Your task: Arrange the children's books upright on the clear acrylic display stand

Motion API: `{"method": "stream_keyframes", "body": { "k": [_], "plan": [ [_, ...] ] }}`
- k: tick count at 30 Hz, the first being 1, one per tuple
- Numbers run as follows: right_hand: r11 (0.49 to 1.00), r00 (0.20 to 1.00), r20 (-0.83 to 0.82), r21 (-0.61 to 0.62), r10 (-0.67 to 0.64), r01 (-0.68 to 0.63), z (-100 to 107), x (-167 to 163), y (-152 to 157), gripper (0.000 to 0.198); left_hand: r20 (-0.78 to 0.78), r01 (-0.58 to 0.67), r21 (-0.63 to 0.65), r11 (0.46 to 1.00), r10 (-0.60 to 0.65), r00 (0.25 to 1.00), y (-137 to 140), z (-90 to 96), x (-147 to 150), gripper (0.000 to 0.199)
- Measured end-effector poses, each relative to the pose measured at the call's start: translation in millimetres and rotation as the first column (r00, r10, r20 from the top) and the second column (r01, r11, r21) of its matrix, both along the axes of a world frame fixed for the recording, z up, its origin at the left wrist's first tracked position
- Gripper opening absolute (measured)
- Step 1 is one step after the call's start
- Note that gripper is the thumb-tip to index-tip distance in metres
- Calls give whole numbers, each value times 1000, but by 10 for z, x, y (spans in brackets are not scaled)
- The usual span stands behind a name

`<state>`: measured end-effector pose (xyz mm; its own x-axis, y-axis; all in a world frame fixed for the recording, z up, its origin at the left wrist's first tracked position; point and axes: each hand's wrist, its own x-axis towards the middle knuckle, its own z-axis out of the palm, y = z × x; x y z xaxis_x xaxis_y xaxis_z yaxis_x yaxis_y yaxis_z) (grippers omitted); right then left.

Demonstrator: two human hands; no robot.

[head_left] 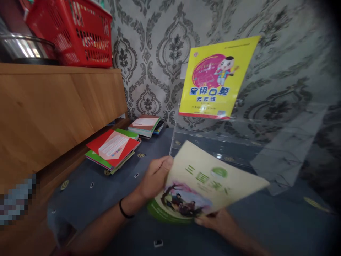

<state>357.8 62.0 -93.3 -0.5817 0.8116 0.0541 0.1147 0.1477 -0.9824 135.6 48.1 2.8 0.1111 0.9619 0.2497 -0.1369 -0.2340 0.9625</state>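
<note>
One pale book (205,181) in front of the clear rack (245,140): our left hand (156,176) grips its left edge, our right hand (217,221) its lower edge. We log a yellow book (215,80) on the rack, red stack (113,147) and brown stack (144,125) left of the rack.

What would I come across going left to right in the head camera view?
Metal vessel → red basket → red-topped book stack → brown-topped book stack → cream booklet.
</note>
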Motion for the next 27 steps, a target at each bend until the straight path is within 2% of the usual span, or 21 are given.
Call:
{"method": "stream_keyframes", "body": {
  "k": [2, 4, 8, 11, 13, 15, 17, 18, 22, 24, 27],
  "plan": [
    [988, 989, -104, -102, 101, -112, 73, -85, -44, 52, 181, -29, -92, 995, 45, 983, 38, -68, 35, 50],
    [970, 971, -172, -150, 166, -192, 134, -104, -79, 45, 306, -49, -161, 986, 98, 947, 68, -106, 69, 48],
    [957, 968, -166, -192, 188, -219, 204, -49, -130, 44, 385, -120, -244, 962, 210, 899, 120, -198, 84, 47],
    [971, 979, -138, -164, 151, -173, 189, -17, -157, 51, 302, -252, -269, 929, 330, 894, 154, -356, 26, 46],
    [985, 984, -127, -105, 123, -136, 162, -14, -164, 53, 171, -373, -240, 896, 417, 893, 176, -473, -27, 42],
    [995, 989, -118, -38, 85, -90, 152, -22, -165, 55, 42, -496, -211, 842, 515, 856, 196, -554, -69, 37],
    [998, 991, -122, 11, 60, -59, 182, -37, -169, 59, -33, -563, -201, 802, 568, 822, 206, -583, -85, 34],
    [998, 989, -133, 27, 59, -56, 212, -44, -176, 60, -54, -571, -196, 797, 573, 818, 206, -583, -84, 33],
    [995, 982, -171, 69, 85, -74, 355, -59, -223, 62, -77, -517, -197, 833, 513, 855, 196, -582, -62, 35],
    [994, 982, -173, 83, 82, -68, 394, -55, -243, 61, -86, -522, -211, 826, 516, 852, 205, -623, -68, 37],
    [995, 984, -164, 84, 72, -59, 397, -38, -250, 62, -128, -537, -141, 832, 523, 843, 236, -713, -106, 39]
  ]
}}
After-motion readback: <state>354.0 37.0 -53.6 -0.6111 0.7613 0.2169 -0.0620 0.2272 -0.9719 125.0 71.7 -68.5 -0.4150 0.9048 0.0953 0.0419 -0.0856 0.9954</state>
